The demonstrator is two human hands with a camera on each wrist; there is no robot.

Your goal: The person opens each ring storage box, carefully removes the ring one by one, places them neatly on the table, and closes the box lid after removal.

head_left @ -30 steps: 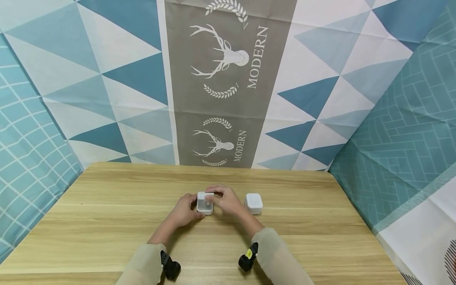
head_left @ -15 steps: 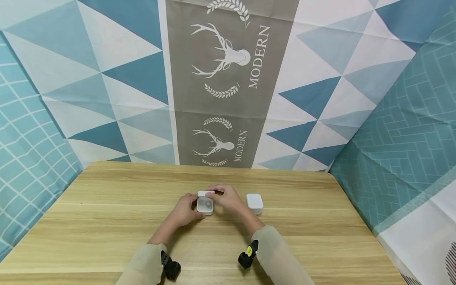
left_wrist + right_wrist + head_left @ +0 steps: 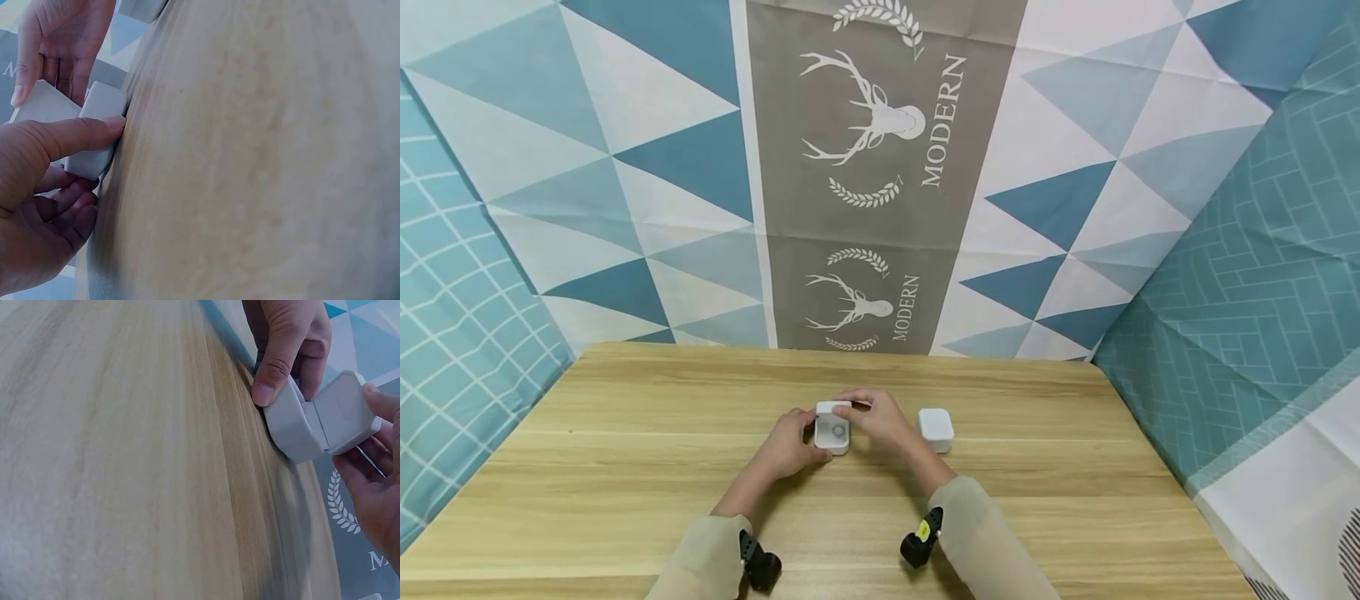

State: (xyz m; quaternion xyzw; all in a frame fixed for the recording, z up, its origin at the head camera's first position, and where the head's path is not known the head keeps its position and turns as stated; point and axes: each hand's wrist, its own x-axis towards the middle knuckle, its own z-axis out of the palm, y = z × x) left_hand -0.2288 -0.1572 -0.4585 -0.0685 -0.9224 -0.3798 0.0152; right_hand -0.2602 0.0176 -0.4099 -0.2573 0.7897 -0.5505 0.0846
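Lower centre, wood-grain desk (image 3: 1037,500) — small white rounded hinged box (image 3: 825,432), lid (image 3: 824,407) raised, ring-like item (image 3: 838,431) inside | Left hand (image 3: 786,446) grips the base, seemingly to steady it | Right hand (image 3: 877,421) pinches the lid, apparently to hold it up — second white rounded box (image 3: 936,425) at right

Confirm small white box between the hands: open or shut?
Open: right fingers hold its white square lid angled back from the white box base.
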